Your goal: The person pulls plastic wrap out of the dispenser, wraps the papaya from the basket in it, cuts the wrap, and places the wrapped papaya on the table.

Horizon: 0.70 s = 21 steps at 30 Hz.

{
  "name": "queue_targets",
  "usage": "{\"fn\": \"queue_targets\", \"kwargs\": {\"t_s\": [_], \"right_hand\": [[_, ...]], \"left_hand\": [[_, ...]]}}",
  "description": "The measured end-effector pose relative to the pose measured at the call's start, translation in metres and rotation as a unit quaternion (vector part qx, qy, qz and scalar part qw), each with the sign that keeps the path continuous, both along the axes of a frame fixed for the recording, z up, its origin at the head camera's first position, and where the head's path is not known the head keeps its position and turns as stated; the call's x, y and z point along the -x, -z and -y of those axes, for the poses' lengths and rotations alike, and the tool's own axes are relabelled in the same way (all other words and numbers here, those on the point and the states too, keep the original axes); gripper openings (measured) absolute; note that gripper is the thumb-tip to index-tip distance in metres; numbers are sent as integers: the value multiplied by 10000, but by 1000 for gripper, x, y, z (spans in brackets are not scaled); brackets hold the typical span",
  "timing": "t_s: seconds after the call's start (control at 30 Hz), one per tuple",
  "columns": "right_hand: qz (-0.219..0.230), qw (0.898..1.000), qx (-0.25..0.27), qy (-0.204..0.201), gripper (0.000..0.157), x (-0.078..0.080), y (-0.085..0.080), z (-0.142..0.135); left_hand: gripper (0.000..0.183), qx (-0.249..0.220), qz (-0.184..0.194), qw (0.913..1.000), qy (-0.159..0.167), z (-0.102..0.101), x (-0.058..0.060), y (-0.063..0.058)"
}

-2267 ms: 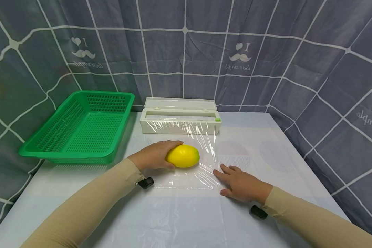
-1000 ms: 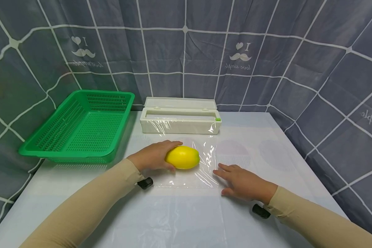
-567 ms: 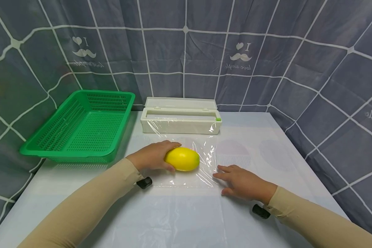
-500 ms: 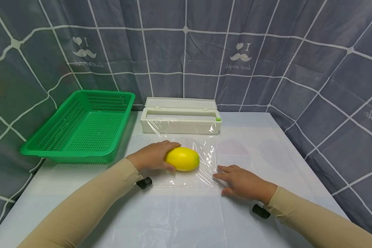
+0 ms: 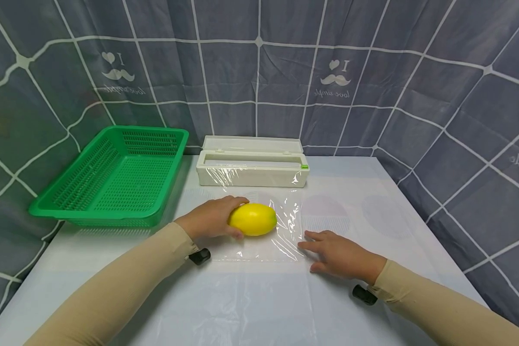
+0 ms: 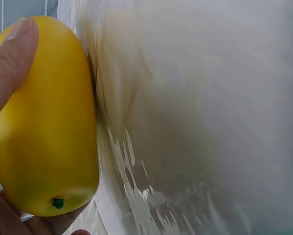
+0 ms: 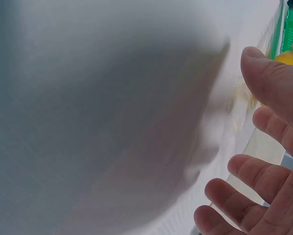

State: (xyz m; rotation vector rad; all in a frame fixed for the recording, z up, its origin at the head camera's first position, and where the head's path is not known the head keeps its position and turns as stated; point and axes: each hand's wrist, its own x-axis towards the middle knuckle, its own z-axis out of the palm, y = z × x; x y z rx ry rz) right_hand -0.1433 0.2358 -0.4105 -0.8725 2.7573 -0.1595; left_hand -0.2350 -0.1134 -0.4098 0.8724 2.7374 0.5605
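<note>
A smooth yellow mango (image 5: 253,219) with a green tip lies over a sheet of clear cling film (image 5: 285,235). My left hand (image 5: 212,217) grips its left end, thumb on the near side and fingers round the far side. In the left wrist view a small green stem shows on the mango (image 6: 53,122), close above the film. My right hand (image 5: 339,254) hovers or rests at the film's right edge, fingers spread and holding nothing; whether its fingertips touch the film I cannot tell. The film runs back to a white cling film dispenser (image 5: 253,177), its lid raised.
A green plastic basket (image 5: 155,211) stands at the back left of the white table (image 5: 259,307). A grey checked curtain (image 5: 285,72) hangs behind the table and along both sides. The dispenser has a green slider (image 5: 304,166) at its right end.
Compared with the earliest frame, the film's right part by the dispenser has fewer taut streaks. The mango has shifted slightly left with my left hand. My right hand has moved slightly right.
</note>
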Motion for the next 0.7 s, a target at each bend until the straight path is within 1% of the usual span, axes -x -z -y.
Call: {"fn": "queue_targets", "kwargs": {"t_s": [0.23,0.43,0.5,0.57,0.7], "right_hand": [[40,10000,16,17,63,1,2,-2],[111,9999,-7,102,63,1,3,-2],[98,9999,19,73,63,2,3,-2],[42,10000,59,5,62,2,2,-3],[-151,9996,162,-157,59,3,2,-3]], "left_hand": [[89,29,29,9999,122,3,-1,0],[90,37,98,9999,131,4,0,1],[91,28,85,9999,125,5,-1,0],[94,13,23,10000,90,7,-1,-1],[103,-115,-277,9995,-35,15,-5,-7]]}}
